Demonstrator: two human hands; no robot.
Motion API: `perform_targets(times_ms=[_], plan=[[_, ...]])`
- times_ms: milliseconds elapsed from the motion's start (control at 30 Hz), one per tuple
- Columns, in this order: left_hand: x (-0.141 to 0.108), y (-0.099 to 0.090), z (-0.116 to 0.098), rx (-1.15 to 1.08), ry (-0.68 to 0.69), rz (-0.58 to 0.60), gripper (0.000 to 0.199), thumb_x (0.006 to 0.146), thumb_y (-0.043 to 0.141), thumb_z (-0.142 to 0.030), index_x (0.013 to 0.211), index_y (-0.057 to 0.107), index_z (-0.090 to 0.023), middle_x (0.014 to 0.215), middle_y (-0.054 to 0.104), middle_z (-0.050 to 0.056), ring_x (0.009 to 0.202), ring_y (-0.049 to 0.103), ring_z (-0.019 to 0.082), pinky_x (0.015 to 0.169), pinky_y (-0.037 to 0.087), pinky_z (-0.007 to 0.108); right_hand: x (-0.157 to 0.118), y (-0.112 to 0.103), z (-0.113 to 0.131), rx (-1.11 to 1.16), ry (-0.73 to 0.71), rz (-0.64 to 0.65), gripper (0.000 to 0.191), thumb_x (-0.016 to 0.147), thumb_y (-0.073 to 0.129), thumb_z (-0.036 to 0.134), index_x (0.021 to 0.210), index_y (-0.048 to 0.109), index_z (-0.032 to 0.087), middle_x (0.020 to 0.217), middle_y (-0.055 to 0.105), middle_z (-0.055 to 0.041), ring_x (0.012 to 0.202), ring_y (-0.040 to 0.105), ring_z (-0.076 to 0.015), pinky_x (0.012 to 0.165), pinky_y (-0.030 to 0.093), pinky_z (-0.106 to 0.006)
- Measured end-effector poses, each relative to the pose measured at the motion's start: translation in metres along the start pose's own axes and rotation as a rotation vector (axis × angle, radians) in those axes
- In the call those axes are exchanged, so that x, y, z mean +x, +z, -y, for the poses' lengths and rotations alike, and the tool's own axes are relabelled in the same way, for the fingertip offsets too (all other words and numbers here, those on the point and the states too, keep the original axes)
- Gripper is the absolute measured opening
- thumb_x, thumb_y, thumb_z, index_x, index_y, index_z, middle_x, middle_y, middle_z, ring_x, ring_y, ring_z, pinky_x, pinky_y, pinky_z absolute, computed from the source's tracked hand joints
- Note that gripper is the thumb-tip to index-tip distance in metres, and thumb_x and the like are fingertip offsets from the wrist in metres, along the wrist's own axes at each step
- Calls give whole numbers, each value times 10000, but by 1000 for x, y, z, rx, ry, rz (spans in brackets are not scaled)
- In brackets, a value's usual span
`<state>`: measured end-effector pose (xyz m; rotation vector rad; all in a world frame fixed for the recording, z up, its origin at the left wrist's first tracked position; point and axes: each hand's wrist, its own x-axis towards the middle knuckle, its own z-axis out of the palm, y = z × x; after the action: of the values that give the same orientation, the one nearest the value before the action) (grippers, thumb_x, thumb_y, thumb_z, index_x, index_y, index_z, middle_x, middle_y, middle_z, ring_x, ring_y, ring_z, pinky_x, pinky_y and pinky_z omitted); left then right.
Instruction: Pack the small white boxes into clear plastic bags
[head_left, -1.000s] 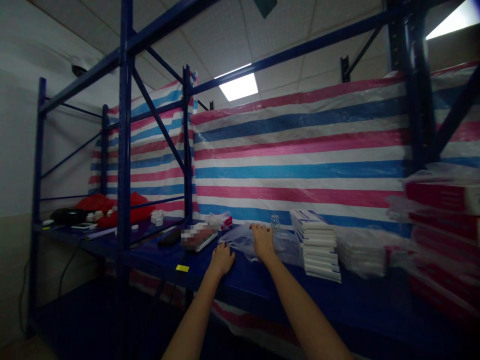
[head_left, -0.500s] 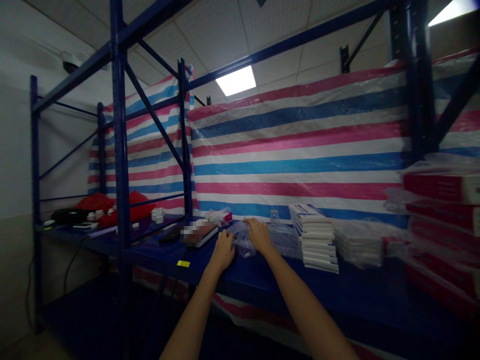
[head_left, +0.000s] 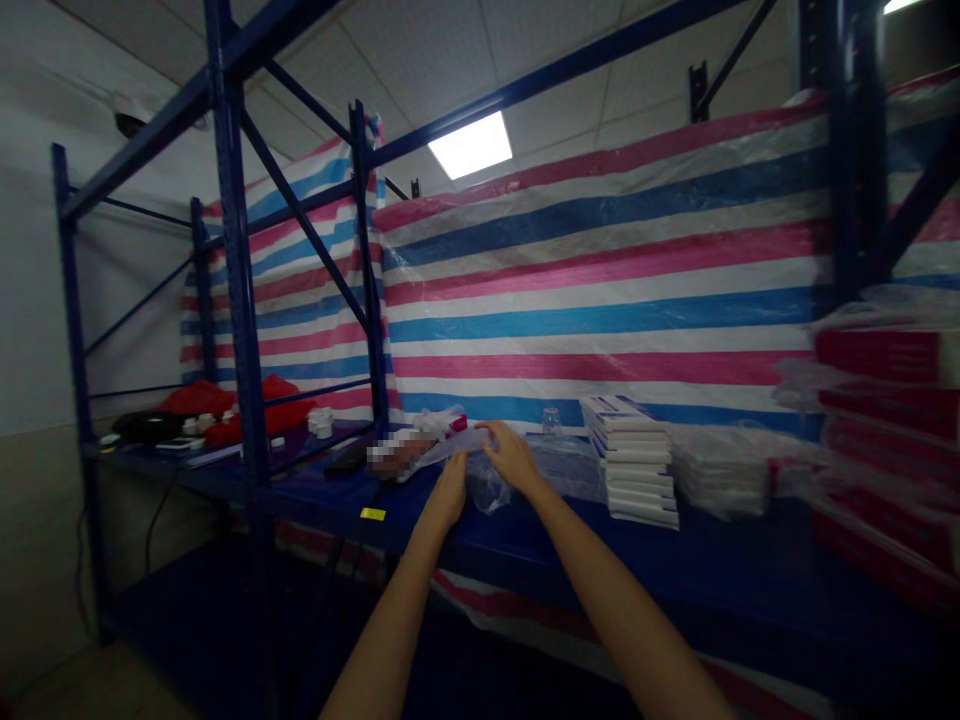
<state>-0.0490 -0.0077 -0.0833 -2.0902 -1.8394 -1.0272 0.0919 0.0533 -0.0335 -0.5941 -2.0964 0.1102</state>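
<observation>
Both of my hands are on a clear plastic bag (head_left: 489, 490) over the blue shelf. My left hand (head_left: 450, 488) pinches its near left edge, fingers pointing up and away. My right hand (head_left: 511, 455) is closed on the upper part of the same bag, its fingers curled to the left. A flap of the plastic stretches left from the hands, over the edge of a pile with a blurred-out cover (head_left: 401, 455). More clear plastic (head_left: 566, 468) lies to the right of my right hand, up against a stack of white boxes (head_left: 637, 465).
Wrapped white packs (head_left: 720, 470) and a tall pile of red boxes in plastic (head_left: 885, 440) stand on the right. A clear cup (head_left: 551, 420) is at the back. Left lie a black object (head_left: 349, 457), white jars (head_left: 322, 422) and red bags (head_left: 199, 398). A blue upright (head_left: 238, 260) rises at left.
My hands have drawn closer together, and the bag's upper edge is now lifted and spread out to the left. The view has shifted slightly.
</observation>
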Motion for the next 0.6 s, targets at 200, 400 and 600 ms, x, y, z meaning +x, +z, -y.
perform_targets(times_ms=[200, 400, 600], plan=[[1, -2, -4, 10, -33, 26, 468, 832, 253, -86, 1283, 365, -137, 1325, 430, 122, 1256, 347, 179, 1060, 252, 376, -1, 2, 0, -19, -68, 70, 472, 718, 445, 44, 1145, 477, 242, 1036, 511, -26, 905, 510, -136, 787, 396, -226], [0, -7, -15, 217, -155, 97, 340, 889, 289, -233, 1078, 553, -133, 1120, 578, 118, 1096, 498, 205, 958, 361, 344, -5, 1, -4, -169, -32, 107, 590, 663, 386, -50, 1157, 456, 265, 1051, 504, -17, 935, 513, -133, 792, 379, -216], [-3, -12, -16, 267, -177, 35, 400, 850, 262, -83, 1131, 535, -165, 1141, 538, 104, 1092, 488, 183, 928, 378, 308, -6, -1, -5, -427, 123, 20, 288, 829, 478, 257, 1113, 487, 208, 1059, 525, -79, 966, 509, -218, 814, 346, -340]])
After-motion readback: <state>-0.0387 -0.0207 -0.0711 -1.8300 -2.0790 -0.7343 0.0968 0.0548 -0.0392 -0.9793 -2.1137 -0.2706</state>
